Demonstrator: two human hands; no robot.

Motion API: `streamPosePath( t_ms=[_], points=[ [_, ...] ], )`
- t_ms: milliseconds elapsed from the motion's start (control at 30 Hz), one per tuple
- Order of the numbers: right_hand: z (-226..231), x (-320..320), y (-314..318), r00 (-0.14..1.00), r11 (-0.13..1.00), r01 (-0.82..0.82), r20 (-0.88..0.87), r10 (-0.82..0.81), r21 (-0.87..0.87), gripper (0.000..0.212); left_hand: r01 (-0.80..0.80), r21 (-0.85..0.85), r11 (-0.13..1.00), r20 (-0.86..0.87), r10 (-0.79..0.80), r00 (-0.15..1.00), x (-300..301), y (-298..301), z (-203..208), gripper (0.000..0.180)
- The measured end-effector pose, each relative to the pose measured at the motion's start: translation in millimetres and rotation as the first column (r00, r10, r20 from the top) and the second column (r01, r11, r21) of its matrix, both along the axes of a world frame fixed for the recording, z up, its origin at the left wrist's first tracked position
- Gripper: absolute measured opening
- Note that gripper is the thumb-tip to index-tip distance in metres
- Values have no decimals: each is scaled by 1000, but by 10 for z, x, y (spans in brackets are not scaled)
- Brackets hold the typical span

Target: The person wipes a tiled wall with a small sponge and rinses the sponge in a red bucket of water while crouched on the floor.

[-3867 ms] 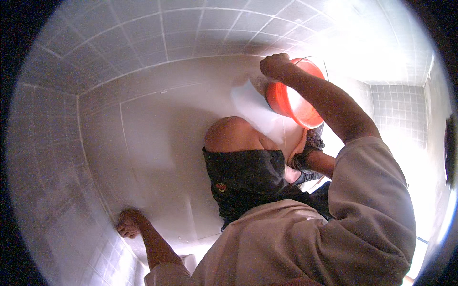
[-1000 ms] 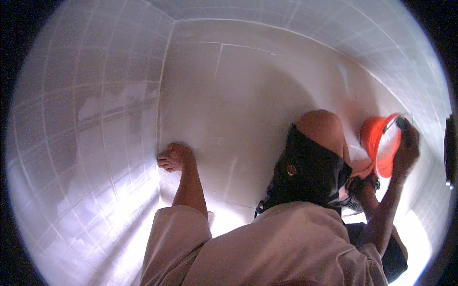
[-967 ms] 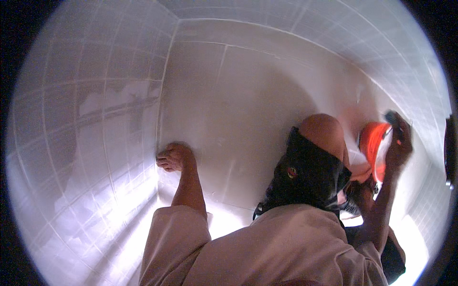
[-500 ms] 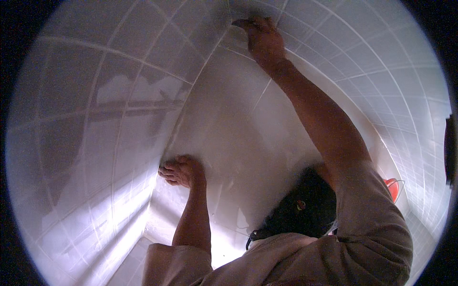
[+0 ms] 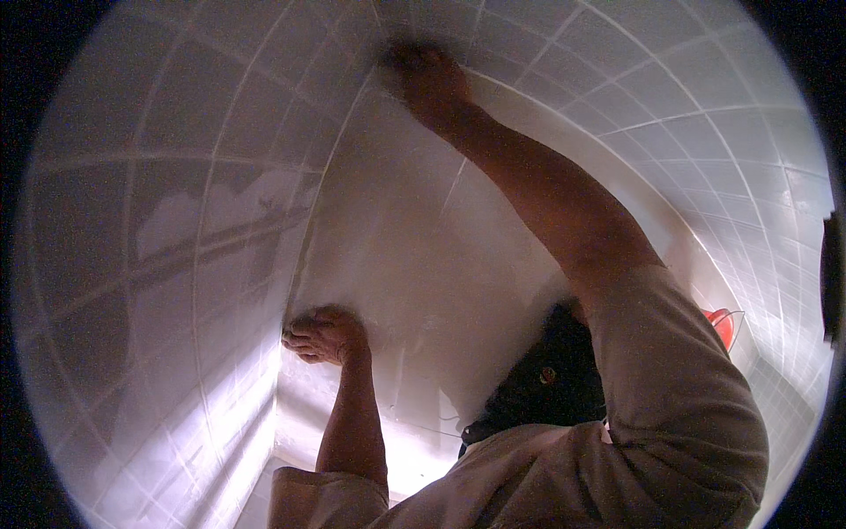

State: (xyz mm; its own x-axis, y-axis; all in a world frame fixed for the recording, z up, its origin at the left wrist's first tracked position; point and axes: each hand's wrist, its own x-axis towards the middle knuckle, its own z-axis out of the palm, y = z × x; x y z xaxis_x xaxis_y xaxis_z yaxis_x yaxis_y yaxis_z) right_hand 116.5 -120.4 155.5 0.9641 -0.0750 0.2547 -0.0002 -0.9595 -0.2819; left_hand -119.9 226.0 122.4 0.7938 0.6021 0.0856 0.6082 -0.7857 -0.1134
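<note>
The left hand [image 5: 326, 336] is laid loosely spread, empty, a wall [image 5: 167, 291] beside it. The grip of the right hand [image 5: 432, 81] cannot be told; a bucket [image 5: 723, 326] is seen right of it.

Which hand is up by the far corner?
The right hand, on the outstretched arm, near where the two tiled walls meet. The left hand is lower in view, beside the left wall.

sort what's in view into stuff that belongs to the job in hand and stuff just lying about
Job in hand, likely:
pale smooth seamed surface under the left hand
grey square-tiled walls meeting by the right hand
round red-orange bucket, beside the right hand earlier

Apparently just about:
narrow dark object at right rim, kind unclear, untouched
</note>
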Motion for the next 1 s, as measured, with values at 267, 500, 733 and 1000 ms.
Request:
streamPosePath(
  t_ms=[267,500,733,1000],
  points=[
    [72,-1089,-774,993,960,-97,-91,76,-262,52,30,-7,1000,11,-30,999,-23,19,23,69],
    [109,-2369,-1527,994,955,25,-96,-56,-295,62,31,168,985,-19,-28,999,9,92,-165,64],
    [169,-3602,-2057,935,911,309,-85,-343,-274,52,-20,156,988,101,4,995,86,-10,-62,49],
    [164,-4409,-2427,686,631,663,-11,-727,-402,43,-18,360,933,114,-25,993,63,155,-277,49]
  ],
)
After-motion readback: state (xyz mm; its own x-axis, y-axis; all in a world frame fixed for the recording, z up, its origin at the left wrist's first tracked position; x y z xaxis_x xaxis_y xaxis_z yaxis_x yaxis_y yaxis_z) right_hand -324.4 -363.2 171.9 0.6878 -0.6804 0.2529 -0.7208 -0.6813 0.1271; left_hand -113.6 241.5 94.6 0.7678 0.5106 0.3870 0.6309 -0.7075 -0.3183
